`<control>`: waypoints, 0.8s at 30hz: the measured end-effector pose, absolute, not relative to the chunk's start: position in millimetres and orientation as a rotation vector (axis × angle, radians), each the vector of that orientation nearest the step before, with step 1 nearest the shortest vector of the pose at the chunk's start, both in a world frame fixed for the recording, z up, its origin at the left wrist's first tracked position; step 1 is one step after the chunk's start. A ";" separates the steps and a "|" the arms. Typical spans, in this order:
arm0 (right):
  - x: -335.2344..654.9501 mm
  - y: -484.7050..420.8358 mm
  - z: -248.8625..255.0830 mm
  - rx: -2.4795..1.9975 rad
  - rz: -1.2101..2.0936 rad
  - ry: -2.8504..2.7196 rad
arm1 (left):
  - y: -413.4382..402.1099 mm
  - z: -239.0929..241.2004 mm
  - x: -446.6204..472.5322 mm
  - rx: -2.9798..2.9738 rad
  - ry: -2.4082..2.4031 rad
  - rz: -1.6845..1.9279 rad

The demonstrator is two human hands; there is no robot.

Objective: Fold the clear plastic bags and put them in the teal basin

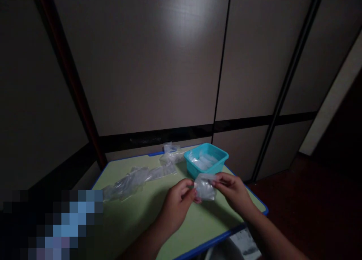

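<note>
Dim light: we cannot tell what, if anything, the small clear plastic bag contains. The pale pieces in the teal basket at its 12 o'clock stay unreadable, and a pixelated patch hides the frame's 8 o'clock corner. We note the left hand pinching the bag's 9 o'clock edge and the right hand its 3 o'clock edge, above the green table; its stretched top edge runs 9 to 3, body sagging toward 6, with a strip of clear bags at 10 o'clock.

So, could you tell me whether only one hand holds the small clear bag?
No, the left hand and the right hand both pinch the small clear bag.
</note>
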State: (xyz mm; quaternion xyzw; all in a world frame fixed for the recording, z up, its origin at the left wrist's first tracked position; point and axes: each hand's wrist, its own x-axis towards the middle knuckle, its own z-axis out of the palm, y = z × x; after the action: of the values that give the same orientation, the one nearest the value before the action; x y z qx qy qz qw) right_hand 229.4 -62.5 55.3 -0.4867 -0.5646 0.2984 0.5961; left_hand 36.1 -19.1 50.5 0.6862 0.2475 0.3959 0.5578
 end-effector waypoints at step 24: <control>277.2 107.8 78.0 -2.055 0.386 -2.221 | 34.8 -6.2 34.7 1.620 0.740 1.012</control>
State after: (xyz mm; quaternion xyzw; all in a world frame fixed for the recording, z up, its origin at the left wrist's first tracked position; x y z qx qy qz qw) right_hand 277.2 107.8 78.0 -0.6731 -0.7273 0.1264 0.0456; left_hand 34.7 34.8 -6.2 0.6756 0.3088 0.4220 0.5198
